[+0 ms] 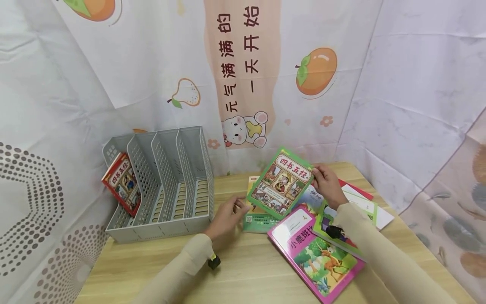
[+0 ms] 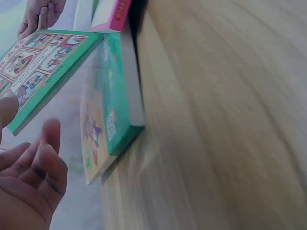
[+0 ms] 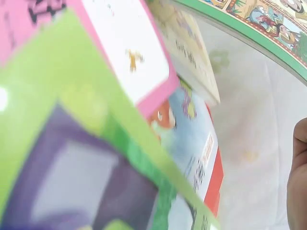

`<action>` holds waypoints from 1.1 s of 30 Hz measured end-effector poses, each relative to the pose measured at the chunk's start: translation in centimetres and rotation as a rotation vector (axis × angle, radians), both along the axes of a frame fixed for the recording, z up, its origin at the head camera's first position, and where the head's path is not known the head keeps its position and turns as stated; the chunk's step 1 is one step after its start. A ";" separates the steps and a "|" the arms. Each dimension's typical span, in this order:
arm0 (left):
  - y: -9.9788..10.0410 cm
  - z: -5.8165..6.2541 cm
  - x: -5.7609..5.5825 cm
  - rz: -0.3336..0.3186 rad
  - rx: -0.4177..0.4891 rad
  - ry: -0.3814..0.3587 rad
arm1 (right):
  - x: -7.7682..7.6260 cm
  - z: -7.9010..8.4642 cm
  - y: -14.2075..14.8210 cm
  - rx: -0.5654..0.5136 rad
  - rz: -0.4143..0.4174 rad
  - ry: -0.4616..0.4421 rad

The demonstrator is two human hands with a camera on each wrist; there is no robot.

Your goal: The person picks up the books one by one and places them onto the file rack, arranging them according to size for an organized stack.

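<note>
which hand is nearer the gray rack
Left. The left hand is just right of the gray rack; the right hand is farther right, gripping the green-bordered book by its right edge.

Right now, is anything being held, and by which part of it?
Yes: the green-bordered 四书五经 book, by its upper right corner as the head view shows it, in the right hand.

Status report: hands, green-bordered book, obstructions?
Right hand grips green-bordered book, over other books. Left hand near its lower corner, contact unclear. Grey rack: red book at far left.
</note>
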State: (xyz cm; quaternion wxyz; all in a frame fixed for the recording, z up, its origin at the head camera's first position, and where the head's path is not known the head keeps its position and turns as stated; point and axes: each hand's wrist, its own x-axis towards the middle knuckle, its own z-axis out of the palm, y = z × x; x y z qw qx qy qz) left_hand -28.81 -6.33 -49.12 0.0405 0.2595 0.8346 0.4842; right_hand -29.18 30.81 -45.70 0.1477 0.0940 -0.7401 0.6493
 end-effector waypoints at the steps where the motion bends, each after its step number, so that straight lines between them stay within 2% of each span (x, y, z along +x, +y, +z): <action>1: 0.1 0.1 0.0 -0.014 0.000 -0.012 | 0.0 0.0 -0.3 0.000 0.022 0.010; 4: 0.3 0.6 0.0 -0.047 -0.003 -0.047 | -0.1 0.2 -1.4 -0.003 0.077 0.021; 9: 0.5 1.2 0.2 -0.073 -0.055 -0.055 | -0.7 0.8 -2.8 -0.022 0.142 0.032; 14: 0.8 1.5 0.2 -0.125 -0.131 -0.077 | -0.6 1.1 -3.4 0.004 0.147 0.009; 18: 1.0 1.6 0.1 -0.202 -0.147 -0.116 | -0.3 1.3 -3.9 0.059 0.147 -0.002; 23: 1.2 1.5 0.3 -0.288 -0.148 -0.065 | -0.2 1.1 -4.3 0.054 0.166 -0.014; 26: 1.0 1.2 0.7 -0.286 -0.132 -0.042 | -0.2 0.7 -4.6 0.017 0.197 -0.046; 30: 0.6 0.6 0.8 -0.218 -0.101 -0.021 | 0.2 0.1 -5.1 0.037 0.163 -0.108; 33: 0.5 0.6 0.8 -0.156 -0.084 0.016 | 0.5 -0.3 -5.5 0.044 0.136 -0.159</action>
